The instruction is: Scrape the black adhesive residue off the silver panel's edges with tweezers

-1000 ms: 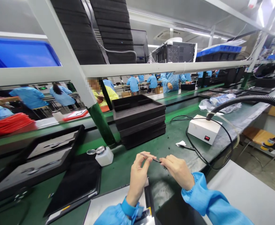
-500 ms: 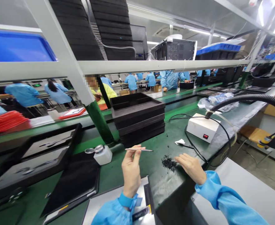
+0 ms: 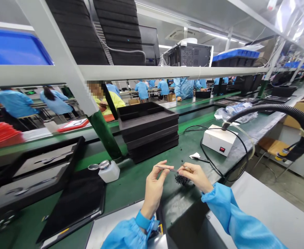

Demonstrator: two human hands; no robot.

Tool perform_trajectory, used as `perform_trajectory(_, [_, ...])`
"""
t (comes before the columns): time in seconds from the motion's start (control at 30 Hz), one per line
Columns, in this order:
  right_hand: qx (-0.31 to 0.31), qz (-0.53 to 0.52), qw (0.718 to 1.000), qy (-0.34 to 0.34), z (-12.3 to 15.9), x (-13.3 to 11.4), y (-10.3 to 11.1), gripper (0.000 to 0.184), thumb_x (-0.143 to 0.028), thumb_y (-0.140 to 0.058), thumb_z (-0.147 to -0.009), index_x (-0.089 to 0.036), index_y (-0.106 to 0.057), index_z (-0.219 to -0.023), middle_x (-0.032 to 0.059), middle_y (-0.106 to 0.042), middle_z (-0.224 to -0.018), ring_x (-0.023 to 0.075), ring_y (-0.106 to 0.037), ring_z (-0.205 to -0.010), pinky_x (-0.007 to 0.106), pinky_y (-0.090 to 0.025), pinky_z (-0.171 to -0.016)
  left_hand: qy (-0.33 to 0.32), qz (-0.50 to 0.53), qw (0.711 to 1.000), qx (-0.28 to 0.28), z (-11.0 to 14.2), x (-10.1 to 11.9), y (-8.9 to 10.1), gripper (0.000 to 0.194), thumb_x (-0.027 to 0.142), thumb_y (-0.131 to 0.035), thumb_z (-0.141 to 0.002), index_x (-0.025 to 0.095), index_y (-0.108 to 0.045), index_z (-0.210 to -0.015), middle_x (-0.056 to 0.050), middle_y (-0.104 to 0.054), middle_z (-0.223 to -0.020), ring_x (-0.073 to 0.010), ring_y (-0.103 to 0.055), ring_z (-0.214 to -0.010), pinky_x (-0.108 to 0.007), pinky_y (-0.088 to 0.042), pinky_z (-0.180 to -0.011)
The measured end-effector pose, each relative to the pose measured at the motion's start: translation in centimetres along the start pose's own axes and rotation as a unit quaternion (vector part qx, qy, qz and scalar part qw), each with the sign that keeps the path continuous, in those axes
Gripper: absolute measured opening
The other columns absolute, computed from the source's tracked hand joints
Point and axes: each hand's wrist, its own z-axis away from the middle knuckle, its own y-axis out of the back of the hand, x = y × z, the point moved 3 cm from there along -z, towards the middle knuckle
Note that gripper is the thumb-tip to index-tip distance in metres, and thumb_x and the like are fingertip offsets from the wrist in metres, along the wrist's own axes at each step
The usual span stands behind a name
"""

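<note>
My left hand (image 3: 154, 185) is closed, pinching thin metal tweezers (image 3: 170, 169) between thumb and fingertips. My right hand (image 3: 196, 175) meets the far tip of the tweezers with thumb and fingers pressed together; whether a small piece is also between them cannot be made out. Just below the fingers lies a heap of small black bits (image 3: 182, 179) on the green bench, partly covered by my right hand. Under my left forearm a flat panel with a pale back (image 3: 118, 221) lies at the bench edge, partly hidden by the sleeve.
Stacked black trays (image 3: 149, 133) stand ahead. A white dispenser bottle (image 3: 109, 172) and a black panel (image 3: 76, 204) are to the left. At right are a white box with a red switch (image 3: 219, 140), its black cable and a ribbed hose (image 3: 273, 108). Co-workers sit beyond the shelf.
My right hand has moved left and up from the black heap to the tweezers' tip. My left hand has shifted slightly right, and the view has turned a little.
</note>
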Motion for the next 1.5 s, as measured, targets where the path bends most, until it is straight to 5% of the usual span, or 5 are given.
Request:
perform_trajectory(0.23, [-0.042, 0.024, 0.998, 0.038, 0.4, -0.4, 0.6, 0.04, -0.051, -0.049, -0.096, -0.021, -0.061, -0.073, -0.0019, -0.054, -0.067, 0.0136, -0.049, -0.059, 0.025, -0.039, -0.057, 0.012, 0.008, 1.0, 0.024, 0.1, -0.8, 0.5, 0.031, 0.05, -0.073, -0.075, 0.02, -0.077, -0.077, -0.01, -0.073, -0.095, -0.0309, -0.059, -0.115, -0.041, -0.04, -0.102])
perform_trajectory(0.57, [-0.012, 0.065, 0.997, 0.037, 1.0, -0.5, 0.9, 0.034, -0.044, -0.048, -0.097, -0.022, -0.057, -0.073, -0.001, -0.055, -0.067, 0.0146, -0.05, -0.058, 0.026, -0.04, -0.055, 0.027, 0.03, 0.998, 0.058, 0.5, -1.7, 0.0, 0.037, 0.055, -0.076, -0.071, 0.018, -0.073, -0.073, -0.009, -0.072, -0.093, -0.0307, -0.061, -0.111, -0.04, -0.041, -0.099])
perform_trajectory(0.8, [0.039, 0.049, 0.998, -0.002, 2.0, 1.8, 2.6, 0.041, -0.053, -0.048, -0.093, -0.024, -0.044, -0.063, -0.0035, -0.045, -0.058, 0.0146, -0.045, -0.053, 0.026, -0.04, -0.051, 0.014, 0.052, 0.991, 0.12, -1.1, 0.0, 3.4, 0.045, 0.06, -0.077, -0.068, 0.019, -0.069, -0.085, -0.006, -0.073, -0.092, -0.0258, -0.067, -0.097, -0.04, -0.043, -0.097])
perform_trajectory(1.0, [0.025, 0.031, 0.999, -0.031, 1.5, 2.6, 2.8, 0.033, -0.052, -0.052, -0.09, -0.021, -0.059, -0.083, 0.0037, -0.066, -0.077, 0.0186, -0.062, -0.067, 0.027, -0.05, -0.061, 0.03, 0.043, 0.995, 0.081, -0.9, 0.8, 3.7, 0.045, 0.059, -0.08, -0.065, 0.018, -0.072, -0.08, -0.01, -0.074, -0.099, -0.0316, -0.064, -0.108, -0.045, -0.042, -0.099])
perform_trajectory(1.5, [-0.014, 0.198, 0.978, 0.064, 1.4, -2.8, 1.3, 0.032, -0.037, -0.036, -0.104, -0.025, -0.061, -0.088, 0.0022, -0.063, -0.081, 0.0188, -0.061, -0.071, 0.027, -0.041, -0.063, -0.015, -0.031, 0.999, 0.003, 0.0, 0.2, 2.2, 0.027, 0.047, -0.071, -0.08, 0.021, -0.077, -0.082, -0.011, -0.074, -0.1, -0.0317, -0.052, -0.126, -0.042, -0.04, -0.104])
